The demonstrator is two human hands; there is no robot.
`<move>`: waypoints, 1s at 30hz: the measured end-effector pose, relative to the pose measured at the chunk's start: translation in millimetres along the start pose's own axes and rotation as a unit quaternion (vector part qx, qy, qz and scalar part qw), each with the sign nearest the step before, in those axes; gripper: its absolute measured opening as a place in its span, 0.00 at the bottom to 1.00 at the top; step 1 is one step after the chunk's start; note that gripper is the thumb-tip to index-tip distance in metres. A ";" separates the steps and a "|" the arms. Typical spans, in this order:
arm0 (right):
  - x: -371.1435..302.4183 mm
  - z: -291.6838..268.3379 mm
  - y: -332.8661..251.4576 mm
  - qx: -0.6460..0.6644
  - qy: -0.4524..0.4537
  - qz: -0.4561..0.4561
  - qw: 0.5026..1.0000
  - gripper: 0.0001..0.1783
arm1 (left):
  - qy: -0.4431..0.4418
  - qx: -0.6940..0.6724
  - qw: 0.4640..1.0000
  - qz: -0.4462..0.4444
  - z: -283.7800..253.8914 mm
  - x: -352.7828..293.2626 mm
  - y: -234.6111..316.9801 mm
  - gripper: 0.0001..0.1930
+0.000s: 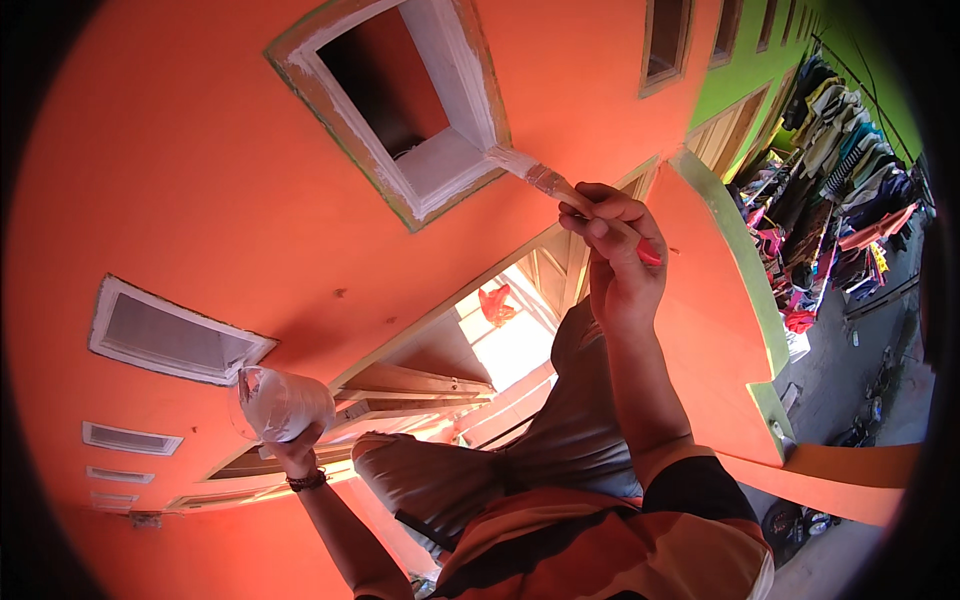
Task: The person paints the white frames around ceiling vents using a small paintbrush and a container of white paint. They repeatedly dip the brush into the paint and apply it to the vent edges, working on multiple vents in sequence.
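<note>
My right hand (622, 240) is closed around the wooden handle of a paintbrush (545, 178), whose red end sticks out by the palm. The white-coated bristles touch the lower right corner of a square wall opening (450, 165). White paint covers the inner sides of that opening, and its brown outer border is partly smeared white. Off to the left, my left hand (297, 448) grips a clear plastic container (285, 404) smeared inside with white paint. It is held tilted near a second, white-edged opening (180, 330).
The openings are set in an orange wall (220, 200), with smaller white ones (130, 438) further left. Wooden door or window frames (410, 385) lie below me. A curved orange parapet with a green edge (735, 230) stands right; beyond it hang many clothes (840, 170).
</note>
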State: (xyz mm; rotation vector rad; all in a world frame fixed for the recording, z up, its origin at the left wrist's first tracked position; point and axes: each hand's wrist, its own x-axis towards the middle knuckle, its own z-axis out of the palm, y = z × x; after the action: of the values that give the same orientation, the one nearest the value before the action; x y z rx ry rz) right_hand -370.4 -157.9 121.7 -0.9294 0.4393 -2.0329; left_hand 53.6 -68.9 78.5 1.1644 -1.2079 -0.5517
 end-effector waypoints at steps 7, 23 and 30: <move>14.1 24.0 -6.0 -0.027 0.035 -0.039 0.998 0.06 | 0.021 0.013 0.998 -0.052 7.3 -2.1 12.6 0.61; 58.1 107.8 27.7 -0.168 -0.010 -0.354 0.920 0.11 | 0.007 0.052 0.999 -0.009 -8.8 2.6 -4.1 0.62; 74.2 126.6 33.8 -0.232 -0.019 -0.402 0.886 0.12 | 0.030 0.093 0.994 -0.057 -18.6 -4.6 -13.3 0.61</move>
State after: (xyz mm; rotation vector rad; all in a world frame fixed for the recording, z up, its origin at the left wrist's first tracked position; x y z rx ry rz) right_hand -285.0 -234.5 219.4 -1.6455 0.5987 -2.6985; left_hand 72.2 -62.5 66.0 1.4063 -1.1645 -0.4931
